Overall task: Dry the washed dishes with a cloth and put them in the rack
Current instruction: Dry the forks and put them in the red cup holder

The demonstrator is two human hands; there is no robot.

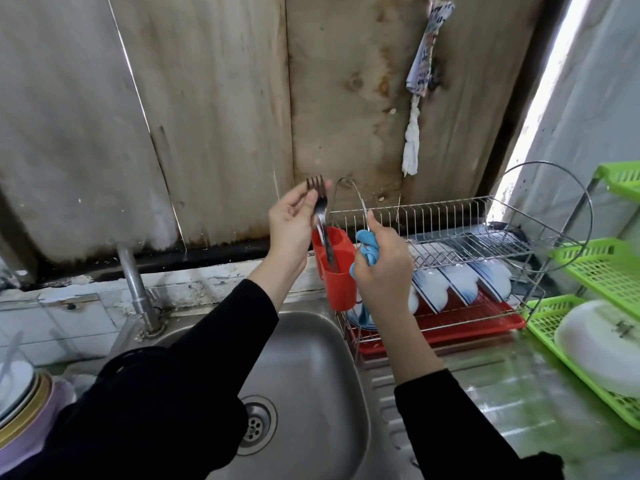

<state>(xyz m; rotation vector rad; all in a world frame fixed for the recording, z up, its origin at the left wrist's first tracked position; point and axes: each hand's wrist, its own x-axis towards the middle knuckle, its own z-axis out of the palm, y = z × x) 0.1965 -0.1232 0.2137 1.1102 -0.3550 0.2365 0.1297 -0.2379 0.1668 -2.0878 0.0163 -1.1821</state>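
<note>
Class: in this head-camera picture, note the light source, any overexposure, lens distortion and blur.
Head view: daylight pours through the gap at upper right, blown out white; the wide lens bows the wall boards and dish rack; fork tines look soft.

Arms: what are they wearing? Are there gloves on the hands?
The left sleeve and right sleeve are long and black, ending at the wrists. The left hand and right hand are bare: no gloves, rings or watch show.

A fork (320,206) is held upright, tines up. A blue cloth (367,249) is bunched near the wire rack (450,223).
</note>
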